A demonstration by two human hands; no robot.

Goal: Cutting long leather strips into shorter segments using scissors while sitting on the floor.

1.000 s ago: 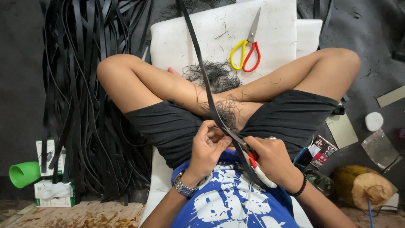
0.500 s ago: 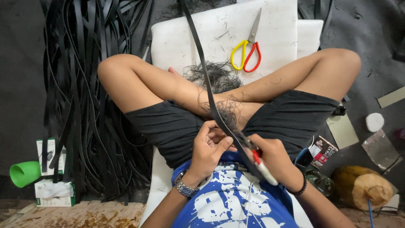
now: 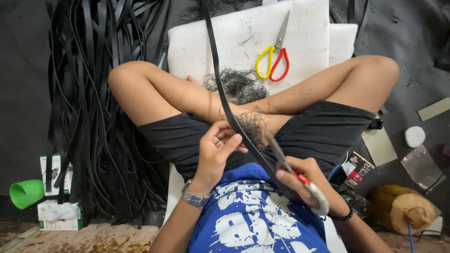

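I sit cross-legged on a white cushion (image 3: 300,37). My left hand (image 3: 216,151) pinches a long black rubber strip (image 3: 220,89) that runs from my lap up and away over the cushion. My right hand (image 3: 304,180) grips a pair of scissors with red and white handles (image 3: 307,187), blades pointing up beside the strip near my lap. Thin black trimmings (image 3: 239,84) lie piled on the cushion and on my legs.
A second pair of scissors with yellow and red handles (image 3: 275,56) lies on the cushion ahead. A big heap of black strips (image 3: 98,93) covers the floor at left. A green cup (image 3: 27,193) and small boxes sit at lower left, a coconut (image 3: 405,208) at lower right.
My left hand has slid up along the strip. My right hand has pulled the scissors back and to the right, away from the left hand.
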